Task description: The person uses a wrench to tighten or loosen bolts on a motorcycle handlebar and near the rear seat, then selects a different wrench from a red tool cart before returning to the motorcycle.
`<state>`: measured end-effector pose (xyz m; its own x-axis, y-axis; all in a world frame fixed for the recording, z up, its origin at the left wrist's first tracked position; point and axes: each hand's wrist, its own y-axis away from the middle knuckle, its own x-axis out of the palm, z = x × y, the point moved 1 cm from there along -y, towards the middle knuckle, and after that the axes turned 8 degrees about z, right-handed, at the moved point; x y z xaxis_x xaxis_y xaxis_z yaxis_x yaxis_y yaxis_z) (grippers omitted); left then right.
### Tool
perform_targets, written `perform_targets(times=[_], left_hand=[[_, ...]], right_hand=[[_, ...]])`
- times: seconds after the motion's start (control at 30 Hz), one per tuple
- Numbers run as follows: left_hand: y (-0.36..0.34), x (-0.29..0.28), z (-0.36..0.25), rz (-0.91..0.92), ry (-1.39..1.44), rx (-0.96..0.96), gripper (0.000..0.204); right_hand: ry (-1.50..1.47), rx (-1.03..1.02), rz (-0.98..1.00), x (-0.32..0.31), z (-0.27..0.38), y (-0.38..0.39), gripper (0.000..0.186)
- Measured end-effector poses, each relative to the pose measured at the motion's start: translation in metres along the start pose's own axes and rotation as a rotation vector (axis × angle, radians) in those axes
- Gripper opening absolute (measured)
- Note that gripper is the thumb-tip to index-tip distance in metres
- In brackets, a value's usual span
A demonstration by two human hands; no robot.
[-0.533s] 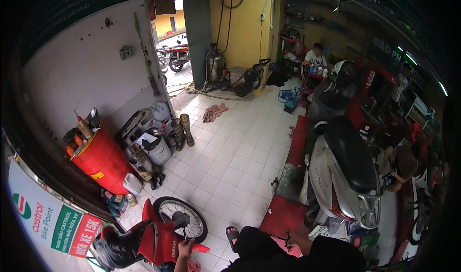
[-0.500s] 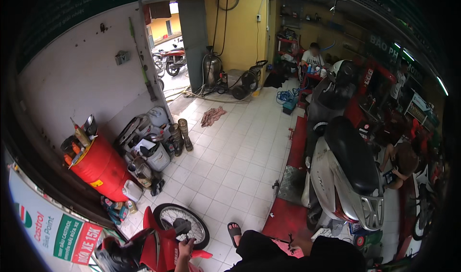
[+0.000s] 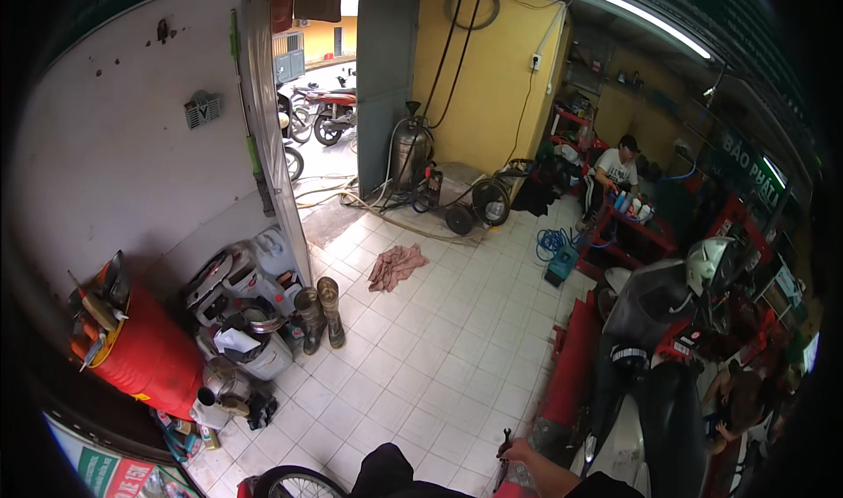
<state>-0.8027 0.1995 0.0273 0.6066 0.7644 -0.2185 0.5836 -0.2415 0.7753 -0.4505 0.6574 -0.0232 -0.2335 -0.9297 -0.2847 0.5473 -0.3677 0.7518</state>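
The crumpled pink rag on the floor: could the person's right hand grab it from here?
Probably not: the rag lies across the tiled floor, seemingly well beyond the right hand, which also holds a wrench-like tool. Nothing visible stands between them; distance seems the obstacle.

My right fingers (image 3: 518,450) hide part of the dark tool (image 3: 506,435), and the lower edge cuts off the spoked wheel (image 3: 297,472).

tiled floor (image 3: 421,357) | yellow wall (image 3: 505,103) | grey door (image 3: 386,85) open | lit tube light (image 3: 625,3)
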Motion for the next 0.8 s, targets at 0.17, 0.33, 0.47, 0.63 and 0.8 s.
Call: perform_targets(times=[0.17,0.33,0.47,0.63,0.8], left_hand=[[-0.122,0.013,-0.113,0.008,-0.011,-0.108,0.023],[-0.278,0.006,-0.309,0.024,-0.020,0.046,0.025],[-0.377,0.002,-0.565,0.068,0.032,0.372,0.026],[-0.521,-0.029,-0.802,0.076,-0.168,0.595,0.030],[-0.679,-0.071,-0.828,-0.059,-0.173,0.317,0.037]], right_hand=[[-0.186,0.016,-0.086,-0.091,0.149,-0.110,0.009],[-0.456,0.347,-0.088,-0.165,0.215,-0.175,0.014],[0.106,0.406,0.015,-0.204,0.269,-0.243,0.019],[0.138,0.417,-0.044,-0.245,0.402,-0.359,0.015],[0.148,0.356,-0.040,-0.299,0.554,-0.505,0.013]])
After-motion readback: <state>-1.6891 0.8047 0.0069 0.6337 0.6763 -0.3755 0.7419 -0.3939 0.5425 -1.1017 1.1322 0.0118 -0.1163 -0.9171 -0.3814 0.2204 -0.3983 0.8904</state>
